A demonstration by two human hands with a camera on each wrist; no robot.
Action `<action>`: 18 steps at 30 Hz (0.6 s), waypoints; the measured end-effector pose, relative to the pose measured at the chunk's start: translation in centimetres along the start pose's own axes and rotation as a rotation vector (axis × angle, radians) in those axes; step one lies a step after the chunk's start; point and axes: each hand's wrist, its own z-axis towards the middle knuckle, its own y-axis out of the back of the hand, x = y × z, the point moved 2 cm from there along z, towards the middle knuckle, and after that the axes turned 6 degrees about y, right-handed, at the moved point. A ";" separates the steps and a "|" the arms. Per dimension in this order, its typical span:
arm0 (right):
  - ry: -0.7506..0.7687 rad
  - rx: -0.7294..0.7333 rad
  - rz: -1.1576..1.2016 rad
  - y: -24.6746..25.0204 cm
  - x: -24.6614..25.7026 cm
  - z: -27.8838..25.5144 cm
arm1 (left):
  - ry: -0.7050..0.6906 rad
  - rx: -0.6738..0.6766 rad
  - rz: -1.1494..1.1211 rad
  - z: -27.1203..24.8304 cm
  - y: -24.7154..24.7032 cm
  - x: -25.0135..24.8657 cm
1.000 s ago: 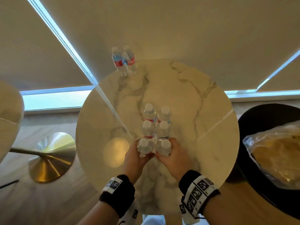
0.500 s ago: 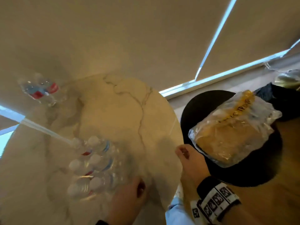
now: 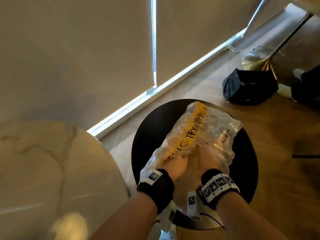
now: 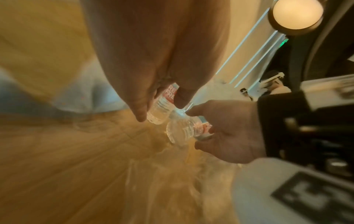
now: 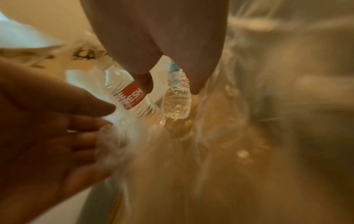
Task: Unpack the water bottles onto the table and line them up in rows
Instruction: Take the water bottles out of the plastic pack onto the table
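A clear plastic bag (image 3: 199, 135) with a yellow strip lies on a round black stool (image 3: 142, 135). Both my hands are inside its opening. In the left wrist view my left hand (image 4: 161, 112) has its thumb and nearly straight fingers on either side of a red-labelled water bottle (image 4: 162, 104). In the right wrist view my right hand (image 5: 171, 89) grips a second clear bottle (image 5: 178, 103) between thumb and fingers, beside the red-labelled one (image 5: 132, 97). The marble table (image 3: 43, 161) is at the left; its rows of bottles are out of view.
A black bundle (image 3: 249, 85) and a brass lamp base (image 3: 254, 58) sit on the wooden floor at the far right. Roller blinds (image 3: 78, 49) cover the windows behind. The marble table's edge is close to the stool.
My view has swung right from the marble table to the stool. Both hands have left the rows of bottles and gone into the plastic bag.
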 end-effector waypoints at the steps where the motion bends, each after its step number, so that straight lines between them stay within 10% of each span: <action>1: -0.067 0.034 0.069 0.5 0.1 1.0 | 0.074 -0.016 -0.080 1.3 -0.1 -0.4; 18: -0.035 0.317 -0.007 -0.2 0.8 7.4 | 0.051 -0.007 0.034 10.8 -1.8 -2.6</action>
